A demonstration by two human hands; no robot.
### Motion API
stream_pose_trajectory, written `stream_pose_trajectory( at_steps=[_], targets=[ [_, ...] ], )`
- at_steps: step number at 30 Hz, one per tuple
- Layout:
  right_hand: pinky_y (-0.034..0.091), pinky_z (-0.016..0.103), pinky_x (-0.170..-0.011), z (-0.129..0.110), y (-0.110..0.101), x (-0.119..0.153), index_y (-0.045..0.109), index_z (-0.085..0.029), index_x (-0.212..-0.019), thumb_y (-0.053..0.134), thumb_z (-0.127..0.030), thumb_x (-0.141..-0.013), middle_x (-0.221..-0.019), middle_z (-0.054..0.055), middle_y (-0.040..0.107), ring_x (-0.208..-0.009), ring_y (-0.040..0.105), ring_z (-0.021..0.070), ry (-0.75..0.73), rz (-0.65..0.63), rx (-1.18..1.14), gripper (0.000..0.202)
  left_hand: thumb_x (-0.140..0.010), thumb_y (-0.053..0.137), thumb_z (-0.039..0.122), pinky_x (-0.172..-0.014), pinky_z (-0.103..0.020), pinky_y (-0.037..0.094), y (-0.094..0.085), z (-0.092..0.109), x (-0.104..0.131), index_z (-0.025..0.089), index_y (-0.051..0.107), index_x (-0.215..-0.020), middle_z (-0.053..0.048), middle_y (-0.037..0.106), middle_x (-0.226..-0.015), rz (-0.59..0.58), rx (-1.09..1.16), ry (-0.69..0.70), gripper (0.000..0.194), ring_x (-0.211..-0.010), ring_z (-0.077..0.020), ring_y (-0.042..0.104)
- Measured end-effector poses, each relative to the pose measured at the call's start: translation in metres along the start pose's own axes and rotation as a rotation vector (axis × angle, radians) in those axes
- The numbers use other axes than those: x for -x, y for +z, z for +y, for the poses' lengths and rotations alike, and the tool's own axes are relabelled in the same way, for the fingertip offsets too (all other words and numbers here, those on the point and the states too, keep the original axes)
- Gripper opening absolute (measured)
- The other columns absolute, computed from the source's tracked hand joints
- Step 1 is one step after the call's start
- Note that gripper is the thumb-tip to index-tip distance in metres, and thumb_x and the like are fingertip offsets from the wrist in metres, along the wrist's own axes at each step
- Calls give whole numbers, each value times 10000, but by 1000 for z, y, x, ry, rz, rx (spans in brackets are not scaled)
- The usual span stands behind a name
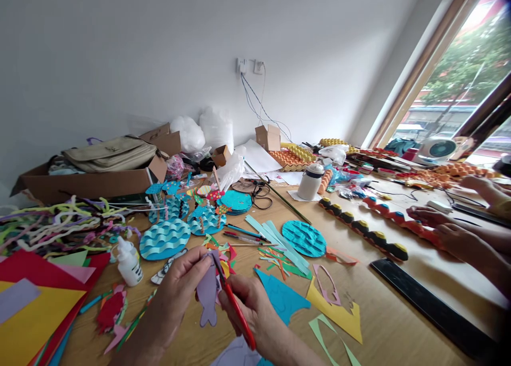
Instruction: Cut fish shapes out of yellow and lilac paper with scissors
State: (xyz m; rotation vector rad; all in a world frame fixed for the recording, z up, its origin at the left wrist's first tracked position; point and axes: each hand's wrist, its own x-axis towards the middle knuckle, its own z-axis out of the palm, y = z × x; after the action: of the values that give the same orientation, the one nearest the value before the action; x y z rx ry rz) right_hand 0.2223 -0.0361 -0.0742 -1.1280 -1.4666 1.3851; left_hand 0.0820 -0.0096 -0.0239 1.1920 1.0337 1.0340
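Observation:
My left hand (187, 281) pinches a purple paper fish cutout (207, 297) near its top, with the forked tail hanging down. Red-handled scissors (238, 310) are gripped in my right hand (255, 302), their blades against the upper right edge of the purple paper. Scraps of coloured paper lie just behind the fish. Below my hands is a pale purple sheet with drawn lines (237, 352), partly hidden by my right wrist. A blue paper piece with a drawn outline (281, 297) lies to the right of my right hand.
A white glue bottle (130, 265) stands left. Round blue wavy discs (165, 238) and paper strips (281, 243) lie ahead. Coloured sheets (48, 307) are stacked at left. A black bar (431, 307) lies right, near another person's hands (447, 227) holding a painted egg-carton strip (399, 219).

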Motion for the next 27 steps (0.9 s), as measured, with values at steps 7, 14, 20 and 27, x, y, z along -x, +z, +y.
stream_pose_trajectory(
  at_steps=[7,14,20,27],
  targets=[
    [198,202,-423,2,0,0,415,-175,-632,464,-529,-834,-509,-65,318,-457,277,57,-17,-16,15,410,-737,599,401,-494,-184,337,-2,-2,-1,189,581,-644,46,463,-552,-12,-23,13,231,-532,-106,388],
    [169,214,-431,-10,0,1,373,-180,-587,464,-596,-809,-505,-64,279,-469,239,61,-16,-20,56,479,-762,583,371,-504,-183,345,-5,-2,1,194,545,-628,51,446,-554,-83,-10,-4,225,-538,-104,385],
    [156,225,-432,-12,-1,1,362,-182,-575,417,-641,-802,-510,-59,278,-480,224,66,-31,-37,70,515,-740,601,375,-473,-172,309,-2,7,2,184,554,-603,51,461,-540,-80,12,-47,239,-512,-88,366],
    [161,206,-417,-10,-3,2,356,-173,-574,486,-334,-841,-521,-63,279,-485,226,59,-44,-47,101,339,-736,596,360,-385,-173,210,-10,11,1,188,535,-575,85,376,-448,-116,-45,-106,243,-413,-67,263]
  ],
)
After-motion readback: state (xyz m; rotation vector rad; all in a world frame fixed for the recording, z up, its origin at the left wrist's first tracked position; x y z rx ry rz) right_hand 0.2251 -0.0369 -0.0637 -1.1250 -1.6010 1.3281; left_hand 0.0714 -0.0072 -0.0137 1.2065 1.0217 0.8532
